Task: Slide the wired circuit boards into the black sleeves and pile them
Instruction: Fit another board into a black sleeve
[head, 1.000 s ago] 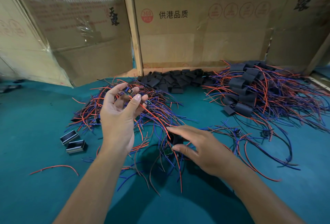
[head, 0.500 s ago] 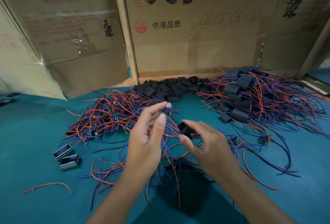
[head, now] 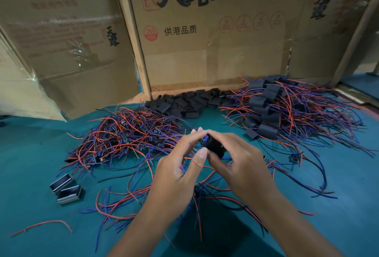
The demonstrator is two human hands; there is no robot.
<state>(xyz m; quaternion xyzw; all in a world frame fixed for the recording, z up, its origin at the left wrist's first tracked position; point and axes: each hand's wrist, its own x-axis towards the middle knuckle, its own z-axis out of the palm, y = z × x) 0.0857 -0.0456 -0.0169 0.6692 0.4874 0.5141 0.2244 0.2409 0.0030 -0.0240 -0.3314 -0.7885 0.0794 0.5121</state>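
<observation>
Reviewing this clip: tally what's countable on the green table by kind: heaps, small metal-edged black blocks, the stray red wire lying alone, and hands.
Heaps: 3 (unsleeved boards, empty sleeves, sleeved boards)
Metal-edged black blocks: 2
Stray red wire: 1
Hands: 2 (left hand, right hand)
Total: 8

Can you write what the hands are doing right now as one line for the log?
step: sleeving | left hand: pinches wired board | right hand: holds black sleeve | board at sleeve mouth
</observation>
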